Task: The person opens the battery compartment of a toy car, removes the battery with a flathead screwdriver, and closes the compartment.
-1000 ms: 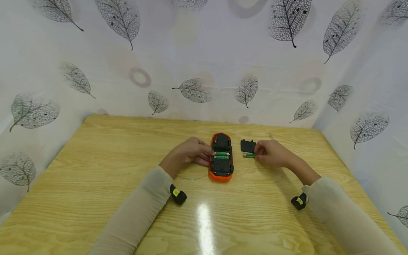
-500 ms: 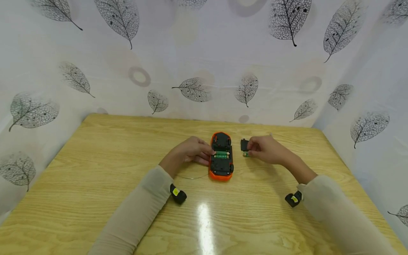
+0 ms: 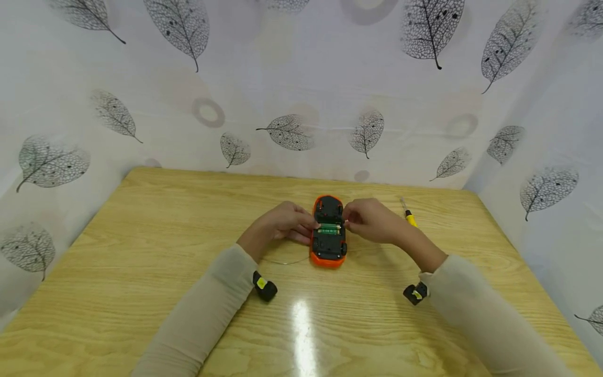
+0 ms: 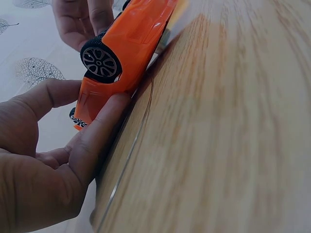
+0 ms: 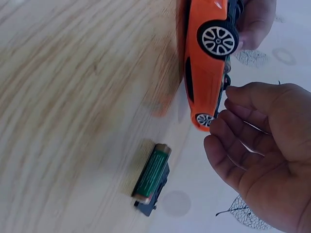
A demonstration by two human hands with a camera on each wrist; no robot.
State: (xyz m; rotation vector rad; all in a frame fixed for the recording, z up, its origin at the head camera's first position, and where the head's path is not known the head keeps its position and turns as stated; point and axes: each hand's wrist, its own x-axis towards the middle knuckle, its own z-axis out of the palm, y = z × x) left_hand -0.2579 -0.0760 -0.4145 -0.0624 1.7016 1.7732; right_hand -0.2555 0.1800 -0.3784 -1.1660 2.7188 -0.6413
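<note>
An orange toy car (image 3: 328, 260) lies upside down on the table, its black underside up. Green batteries (image 3: 328, 229) sit in its uncovered compartment. My left hand (image 3: 285, 222) grips the car's left side between thumb and fingers, clearly seen in the left wrist view. At the car's right edge is my right hand (image 3: 372, 220), its fingers loosely bent and fingertips by the compartment; nothing is visibly held. In the right wrist view, one loose green battery (image 5: 153, 172) lies beside the black battery cover (image 5: 146, 208). The head view has both hidden behind my right hand.
A yellow and black screwdriver (image 3: 410, 215) lies right of my right hand. From the car, a thin wire (image 3: 285, 263) runs left over the wooden table (image 3: 226, 324). A leaf-patterned cloth (image 3: 292, 84) hangs behind and at both sides.
My right hand has moved left, from beside the loose battery and cover to the car's right edge. The screwdriver has come into sight. My left hand still holds the car in place.
</note>
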